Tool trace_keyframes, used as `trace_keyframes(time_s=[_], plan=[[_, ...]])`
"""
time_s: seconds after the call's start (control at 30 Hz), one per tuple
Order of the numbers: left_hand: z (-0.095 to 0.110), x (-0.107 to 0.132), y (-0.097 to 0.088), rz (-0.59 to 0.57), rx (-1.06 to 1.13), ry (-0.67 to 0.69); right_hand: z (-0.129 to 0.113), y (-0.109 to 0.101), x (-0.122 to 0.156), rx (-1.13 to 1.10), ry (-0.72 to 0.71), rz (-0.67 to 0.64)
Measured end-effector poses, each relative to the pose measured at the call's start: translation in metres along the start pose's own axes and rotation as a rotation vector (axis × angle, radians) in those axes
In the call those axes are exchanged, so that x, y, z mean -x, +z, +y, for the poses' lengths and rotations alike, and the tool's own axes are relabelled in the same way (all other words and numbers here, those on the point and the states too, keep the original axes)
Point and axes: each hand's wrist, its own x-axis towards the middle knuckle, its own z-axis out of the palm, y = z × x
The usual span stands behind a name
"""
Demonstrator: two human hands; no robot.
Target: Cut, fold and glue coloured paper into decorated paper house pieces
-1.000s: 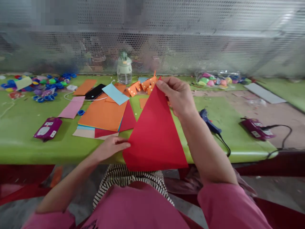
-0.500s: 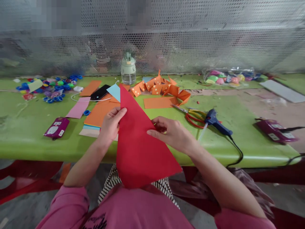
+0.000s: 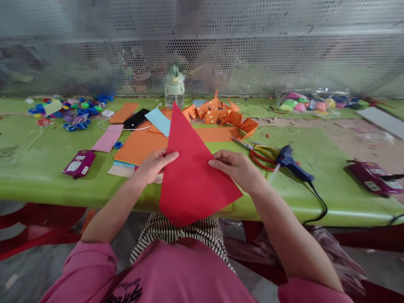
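Observation:
I hold a red paper triangle (image 3: 192, 172) up over the near edge of the green table (image 3: 38, 176), its sharp tip pointing away from me. My left hand (image 3: 154, 165) pinches its left edge with thumb on top. My right hand (image 3: 237, 168) pinches its right edge. Behind the triangle lies a stack of orange, blue and pale paper sheets (image 3: 139, 147).
Scissors (image 3: 259, 151) and a blue glue gun (image 3: 292, 162) with its cord lie to the right. Folded orange dotted strips (image 3: 221, 115), a water bottle (image 3: 174, 86), a phone (image 3: 136, 118), bottle caps (image 3: 72, 111), two purple devices (image 3: 78, 163) and a perforated metal screen (image 3: 252, 59) are also here.
The triangle swung so its tip points up and away. My right hand came down from the tip to the right edge; my left hand moved up to the left edge.

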Motion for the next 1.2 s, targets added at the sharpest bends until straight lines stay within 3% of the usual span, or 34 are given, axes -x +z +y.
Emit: trace_keyframes(time_s=[0.1, 0.2, 0.27, 0.4, 0.5, 0.57, 0.67, 0.8, 0.87, 0.97, 1.07, 1.2], plan=[[-0.004, 0.003, -0.006, -0.069, -0.161, -0.103, 0.005, -0.009, -0.004, -0.080, 0.023, 0.073], [0.004, 0.006, -0.009, -0.133, -0.322, -0.059, 0.002, -0.019, -0.007, -0.049, -0.067, 0.157], [0.018, 0.009, -0.008, -0.061, -0.509, 0.107, -0.004, -0.024, -0.009, 0.002, -0.199, 0.230], [0.047, 0.014, -0.005, 0.253, -0.903, 0.584, -0.022, -0.028, -0.009, 0.167, -0.579, 0.480], [0.053, 0.010, -0.008, 0.261, -0.888, 0.678, -0.032, -0.031, -0.008, 0.193, -0.687, 0.605], [0.051, 0.007, -0.012, 0.219, -0.763, 0.636, -0.034, -0.034, -0.010, 0.041, -0.637, 0.604], [0.047, 0.008, -0.018, 0.137, -0.564, 0.607, -0.031, -0.035, -0.017, -0.244, -0.433, 0.543], [0.036, 0.018, -0.021, -0.034, -0.630, 0.558, -0.007, -0.018, -0.023, -0.367, -0.113, 0.452], [0.022, 0.024, -0.022, -0.017, -0.786, 0.572, 0.014, -0.004, -0.020, -0.314, 0.030, 0.394], [-0.009, 0.029, -0.022, 0.002, -1.033, 0.702, 0.046, 0.012, -0.013, -0.199, 0.183, 0.334], [-0.040, 0.029, -0.018, -0.178, -1.248, 0.697, 0.067, 0.014, -0.003, -0.121, 0.237, 0.304], [-0.065, 0.026, -0.016, -0.320, -1.465, 0.689, 0.070, 0.003, 0.012, 0.292, 0.177, 0.288]])
